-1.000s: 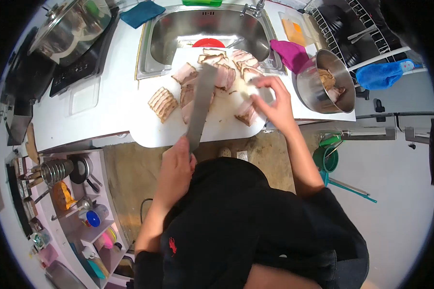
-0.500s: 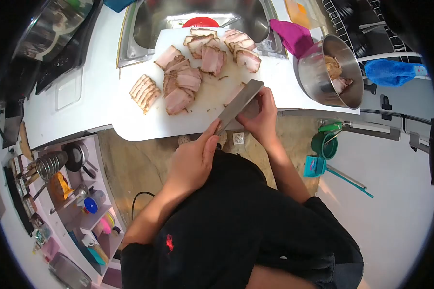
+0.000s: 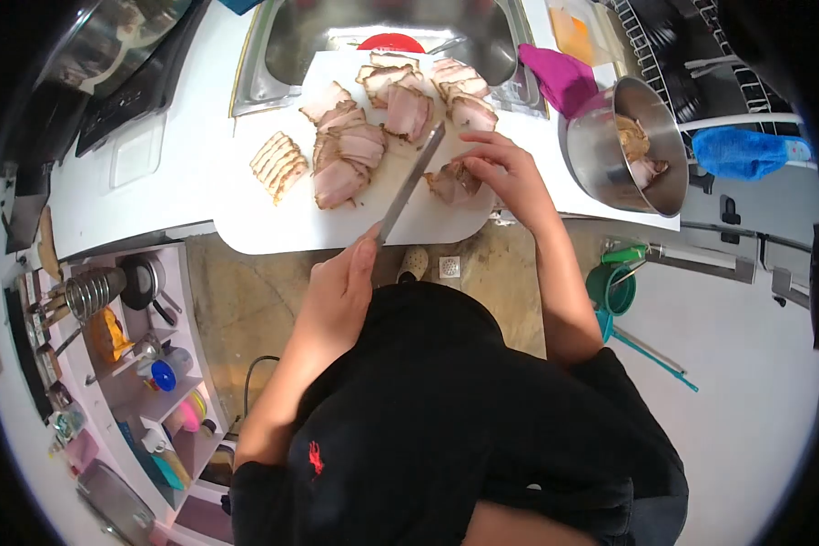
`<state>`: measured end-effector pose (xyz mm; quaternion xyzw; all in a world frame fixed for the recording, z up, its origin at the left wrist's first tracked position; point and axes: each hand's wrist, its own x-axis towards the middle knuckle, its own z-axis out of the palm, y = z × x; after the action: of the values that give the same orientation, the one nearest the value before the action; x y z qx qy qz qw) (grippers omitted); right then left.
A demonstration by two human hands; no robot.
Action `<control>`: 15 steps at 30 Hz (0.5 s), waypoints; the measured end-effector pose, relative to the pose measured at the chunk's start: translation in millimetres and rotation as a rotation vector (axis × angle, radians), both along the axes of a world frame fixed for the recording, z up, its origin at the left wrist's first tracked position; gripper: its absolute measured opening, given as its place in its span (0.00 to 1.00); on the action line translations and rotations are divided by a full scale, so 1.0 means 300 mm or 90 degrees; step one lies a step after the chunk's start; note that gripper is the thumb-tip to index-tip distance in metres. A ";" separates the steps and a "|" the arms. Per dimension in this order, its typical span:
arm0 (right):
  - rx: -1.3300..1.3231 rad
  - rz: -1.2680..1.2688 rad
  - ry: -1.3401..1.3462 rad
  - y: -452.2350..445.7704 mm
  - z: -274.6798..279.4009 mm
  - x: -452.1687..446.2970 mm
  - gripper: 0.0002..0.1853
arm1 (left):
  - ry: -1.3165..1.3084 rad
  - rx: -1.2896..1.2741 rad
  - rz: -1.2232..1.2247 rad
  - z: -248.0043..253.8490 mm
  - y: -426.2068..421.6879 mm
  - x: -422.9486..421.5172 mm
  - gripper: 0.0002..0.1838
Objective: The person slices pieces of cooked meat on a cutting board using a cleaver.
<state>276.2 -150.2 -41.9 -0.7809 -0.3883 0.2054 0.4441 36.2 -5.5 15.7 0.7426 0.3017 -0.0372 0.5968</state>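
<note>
My left hand point(image 3: 338, 289) is closed around the handle of a knife point(image 3: 411, 187). Its long blade slants up and to the right, edge-on to me, over the white cutting board point(image 3: 264, 238). Right of the blade, my right hand point(image 3: 510, 175) has its fingertips on a small piece of pork point(image 3: 453, 182) near the board's front edge. Sliced pork with browned edges lies in piles: a fanned row point(image 3: 278, 167) at the left, a large heap point(image 3: 348, 156) in the middle, and more slices point(image 3: 408, 111) behind the blade.
Behind the board is a steel sink point(image 3: 309, 36) with a red bowl point(image 3: 391, 43) in it. At the right stand a steel pot point(image 3: 601, 168) holding meat chunks and a purple cloth point(image 3: 560, 80). A shelf unit point(image 3: 168, 409) is at the lower left.
The knife has swung left and turned edge-on, away from my right hand. My right hand has moved up and right, and the pork piece under it shows more fully.
</note>
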 end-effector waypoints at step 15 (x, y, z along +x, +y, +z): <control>0.202 -0.242 -0.104 0.044 -0.103 -0.243 0.15 | -0.006 0.021 -0.008 0.000 -0.029 0.027 0.22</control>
<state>203.2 -137.1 -72.8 -0.7742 -0.2965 -0.0092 0.5591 44.2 -14.3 15.6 0.7542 0.2949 -0.0329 0.5858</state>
